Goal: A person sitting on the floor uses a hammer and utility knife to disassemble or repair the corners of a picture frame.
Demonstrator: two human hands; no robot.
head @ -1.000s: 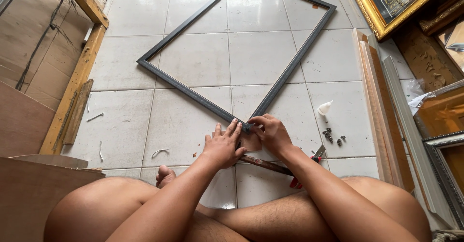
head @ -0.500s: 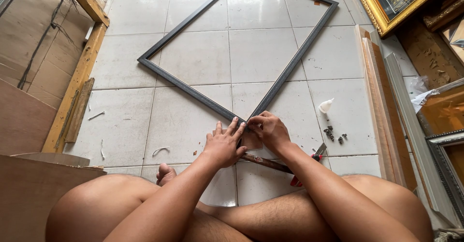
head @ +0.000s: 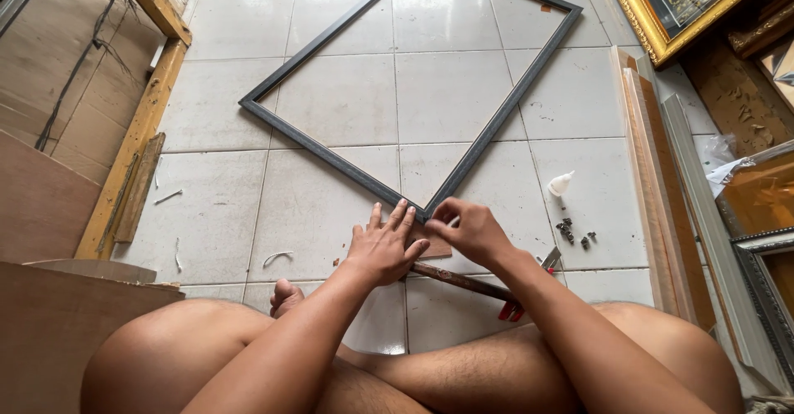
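Right hand (head: 470, 230) is pinched narrowly at the near corner of the dark frame (head: 331, 159), thumb and forefinger closed on something too small to identify; whether they grip the frame edge itself or a small fastener cannot be told. Left hand (head: 382, 248) holds nothing: it lies flat, fingers spread and pointing toward 12 o'clock, palm pressing down on the floor tiles (head: 215, 215) just below the same corner, fingertips touching or nearly touching the moulding.

The frame lies flat on the tiles, empty, set as a diamond, its near corner at the hands and its far corner toward 1 o'clock.

Judgement on doing this well: the flat hand should keep the two mitred lengths pressed level and tight together, so the joint does not open while the pinching hand works (any slip here would show as a gap at the corner).

Pose: both forearms reach forward from the crossed bare legs, wrists low, the right wrist bent inward toward 11 o'clock.

A hammer (head: 463, 282) lies under the right forearm. At 3 o'clock of the hands sit small dark fittings (head: 571, 232) and a white glue bottle (head: 561, 184). Wooden mouldings (head: 653, 182) lie further out at 3 o'clock.
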